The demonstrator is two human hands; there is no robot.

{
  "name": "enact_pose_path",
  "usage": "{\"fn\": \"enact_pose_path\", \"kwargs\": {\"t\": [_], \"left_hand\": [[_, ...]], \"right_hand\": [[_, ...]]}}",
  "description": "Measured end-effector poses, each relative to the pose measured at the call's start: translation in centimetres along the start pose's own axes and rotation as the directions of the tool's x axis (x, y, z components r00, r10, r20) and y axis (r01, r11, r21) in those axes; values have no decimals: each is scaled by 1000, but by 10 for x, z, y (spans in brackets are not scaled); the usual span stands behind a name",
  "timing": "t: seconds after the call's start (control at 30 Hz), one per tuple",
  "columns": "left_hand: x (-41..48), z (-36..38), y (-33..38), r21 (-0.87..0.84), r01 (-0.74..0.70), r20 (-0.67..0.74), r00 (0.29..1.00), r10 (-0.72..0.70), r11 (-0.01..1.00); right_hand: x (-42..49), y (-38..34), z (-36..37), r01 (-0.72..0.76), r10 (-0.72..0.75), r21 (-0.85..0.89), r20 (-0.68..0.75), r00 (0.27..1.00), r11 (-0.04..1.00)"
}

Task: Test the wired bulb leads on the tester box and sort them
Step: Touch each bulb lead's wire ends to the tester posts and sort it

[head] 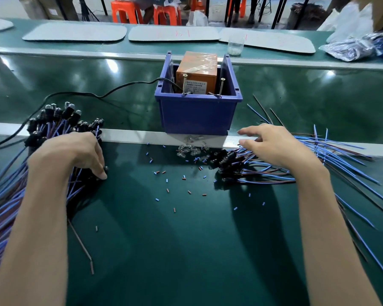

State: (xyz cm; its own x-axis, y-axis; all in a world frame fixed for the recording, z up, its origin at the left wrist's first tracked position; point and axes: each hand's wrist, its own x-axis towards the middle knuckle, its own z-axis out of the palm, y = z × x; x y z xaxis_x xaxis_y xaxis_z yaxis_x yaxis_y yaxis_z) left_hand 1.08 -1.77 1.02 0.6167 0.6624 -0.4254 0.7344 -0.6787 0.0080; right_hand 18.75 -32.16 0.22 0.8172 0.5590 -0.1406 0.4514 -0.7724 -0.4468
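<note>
A blue bin (197, 115) stands at the middle of the green bench and holds an orange tester box (196, 72) with two upright screws (222, 87) at its front. A big bundle of bulb leads (60, 120), black sockets with blue and brown wires, lies at the left. My left hand (75, 153) rests on that bundle, fingers curled down over the sockets at its right edge. A smaller heap of leads (248, 166) lies at the right. My right hand (272, 144) hovers over it with its fingers spread and relaxed, holding nothing.
Loose clear bulbs (191, 150) and several cut bits of blue and brown insulation (184, 177) litter the bench before the bin. A black cable (93, 94) runs from the bin to the left. Grey mats (75, 33), a clear cup (236, 45) and bagged parts (358, 48) lie beyond.
</note>
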Motion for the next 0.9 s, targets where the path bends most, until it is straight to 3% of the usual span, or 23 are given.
{"fn": "enact_pose_path", "kwargs": {"t": [0.37,0.47,0.53,0.63,0.77,0.83,0.9], "left_hand": [[-3,1,6,-47,-34,14,999,34,998],[-5,-4,12,-97,-28,-79,997,21,995],[-11,-9,21,-93,-42,-224,974,21,995],[-27,-13,39,-118,-133,-495,867,58,984],[-45,-9,73,-188,-378,-753,648,114,906],[-57,-5,94,-221,-571,-840,523,143,790],[-72,1,114,-276,-750,-864,467,186,601]], "right_hand": [[-4,-4,-4,4,-4,28,6,1000,1000],[-5,-6,-5,21,-20,65,-8,1000,998],[-6,-8,-5,46,-43,90,-30,999,995],[-7,-13,-5,107,-94,157,-85,992,982],[-10,-28,-4,251,-216,278,-152,965,927],[-14,-36,-1,324,-286,366,-155,946,872],[-16,-44,2,361,-345,471,-124,931,805]]}}
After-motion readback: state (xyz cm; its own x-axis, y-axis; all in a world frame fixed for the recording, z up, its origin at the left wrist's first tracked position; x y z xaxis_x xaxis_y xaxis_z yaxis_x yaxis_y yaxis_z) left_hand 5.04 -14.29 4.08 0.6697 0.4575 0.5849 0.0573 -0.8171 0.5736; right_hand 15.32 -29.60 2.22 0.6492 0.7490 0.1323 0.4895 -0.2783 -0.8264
